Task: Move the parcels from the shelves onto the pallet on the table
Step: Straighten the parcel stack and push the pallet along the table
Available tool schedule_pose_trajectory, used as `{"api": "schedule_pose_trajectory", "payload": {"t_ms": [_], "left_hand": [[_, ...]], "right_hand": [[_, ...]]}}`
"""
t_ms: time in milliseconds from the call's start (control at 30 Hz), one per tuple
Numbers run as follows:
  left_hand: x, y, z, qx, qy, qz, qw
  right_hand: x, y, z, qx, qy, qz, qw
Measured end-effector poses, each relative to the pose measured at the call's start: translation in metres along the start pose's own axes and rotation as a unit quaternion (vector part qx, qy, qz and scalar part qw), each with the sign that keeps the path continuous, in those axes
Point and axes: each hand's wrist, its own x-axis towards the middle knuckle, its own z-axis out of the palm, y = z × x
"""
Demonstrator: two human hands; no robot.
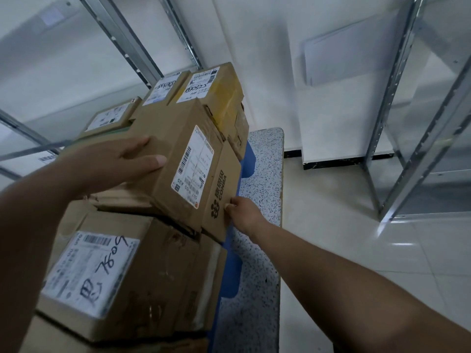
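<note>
Both hands on the top parcel [183, 159]: left hand [114, 161] flat with straight fingers on its upper face, right hand [240, 211] pinching its lower right corner. Set tilted atop the stack of parcels [127, 281] on the blue pallet [233, 273] and speckled table [265, 174]. Long axis running away up-left, labelled face toward the right hand, which sits nearer the free edge.

Left hand [112, 161] rests flat on the top parcel [178, 159]; right hand [242, 212] pinches its three-o'clock edge, above the blue pallet [230, 271] on the speckled tabletop [262, 189].
</note>
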Motion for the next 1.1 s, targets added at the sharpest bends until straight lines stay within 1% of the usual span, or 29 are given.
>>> {"api": "schedule_pose_trajectory", "payload": {"t_ms": [200,300,467,567,667,800,900,967,1033,1100], "left_hand": [[-0.002,0.001,0.002,-0.007,0.001,-0.011,1.0],[-0.007,0.001,0.005,-0.006,0.019,-0.017,1.0],[-0.019,0.006,0.015,-0.007,0.049,-0.014,0.999],[-0.029,0.009,0.019,-0.03,0.085,-0.003,0.996],[-0.05,0.002,0.021,-0.055,0.103,0.01,0.993],[-0.091,-0.029,0.024,-0.058,0.076,-0.004,0.995],[-0.12,-0.049,0.033,-0.054,0.08,-0.011,0.995],[-0.136,-0.057,0.043,-0.044,0.081,-0.02,0.996],[-0.146,-0.065,0.053,-0.043,0.058,-0.02,0.997],[-0.154,-0.066,0.06,-0.068,0.032,-0.021,0.997]], "right_hand": [[-0.003,-0.008,0.002,-0.074,-0.007,-0.001,0.997],[-0.004,-0.012,0.006,-0.125,0.002,0.005,0.992],[-0.012,-0.016,0.008,-0.138,0.014,0.008,0.99],[-0.022,-0.015,0.007,-0.118,0.025,0.005,0.993],[-0.042,-0.002,0.008,-0.046,0.035,-0.006,0.998],[-0.079,0.022,0.02,-0.007,0.036,-0.018,0.999],[-0.107,0.037,0.039,-0.009,0.017,-0.03,0.999],[-0.123,0.044,0.051,0.011,0.002,-0.033,0.999],[-0.135,0.046,0.062,0.03,-0.015,-0.033,0.999],[-0.138,0.045,0.068,0.022,-0.018,-0.027,0.999]]}}
